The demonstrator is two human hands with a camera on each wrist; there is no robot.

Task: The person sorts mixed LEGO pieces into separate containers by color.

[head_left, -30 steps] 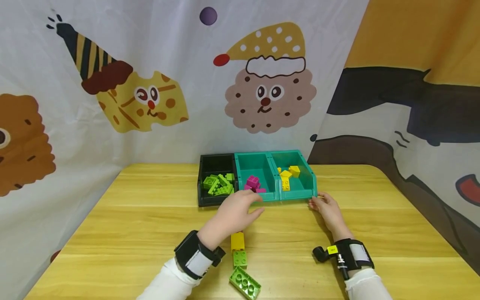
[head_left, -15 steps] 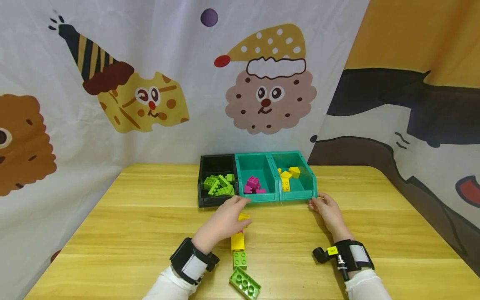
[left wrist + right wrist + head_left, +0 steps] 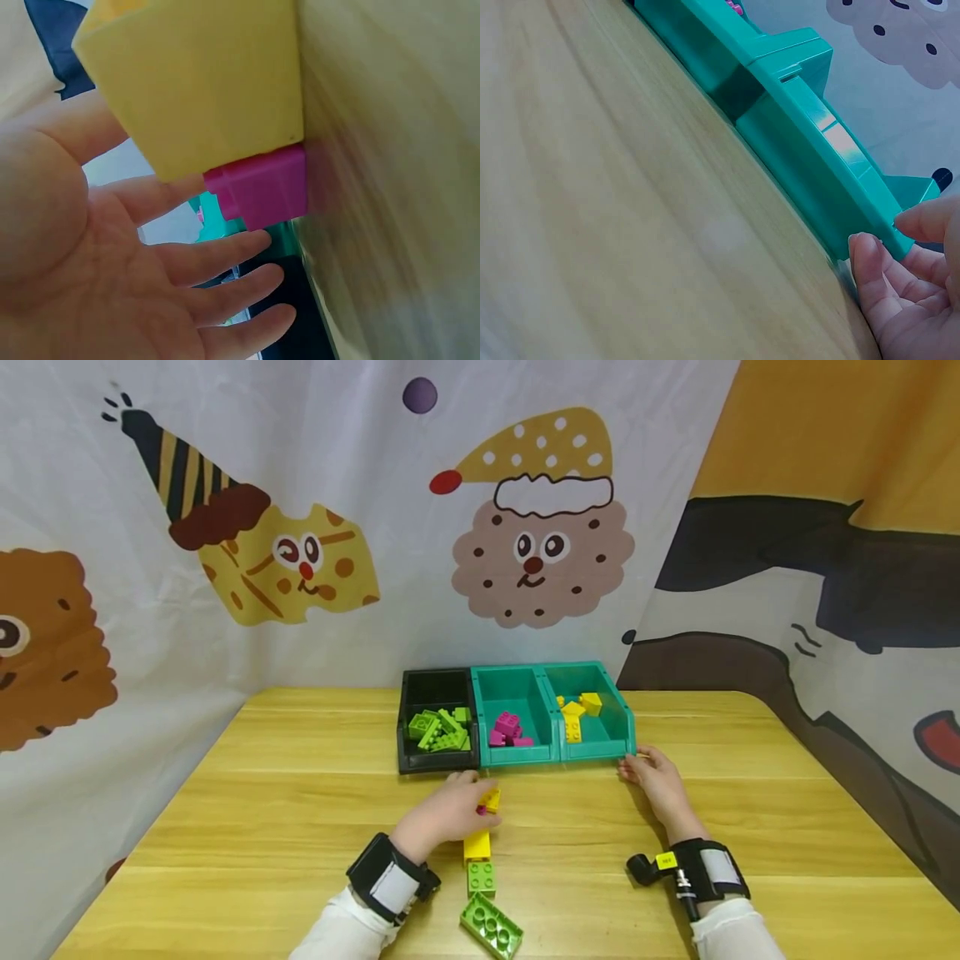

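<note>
In the head view my left hand (image 3: 448,810) is low over a row of toy building bricks, thumb and fingers spread around its far end. A yellow piece (image 3: 492,799) and a bit of magenta show between them. The left wrist view has a yellow brick (image 3: 202,82) close up, hiding the thumb tip. Beyond it sits a magenta brick (image 3: 266,187), the fingertips right beside it. My right hand (image 3: 656,785) holds the front right corner of the right-hand turquoise bin (image 3: 802,172) between thumb and fingers. Nearer me lie a green brick (image 3: 481,878) and an upturned green brick (image 3: 491,927).
A black bin (image 3: 437,681) of green bricks adjoins the middle turquoise bin (image 3: 513,685), which has magenta ones. Yellow pieces (image 3: 573,718) lie in the right-hand bin. Behind the wooden table (image 3: 262,793) hangs a printed cloth (image 3: 405,560).
My left hand has moved back from before the bins, toward me and down to the brick row. The right hand has stayed at the bin corner.
</note>
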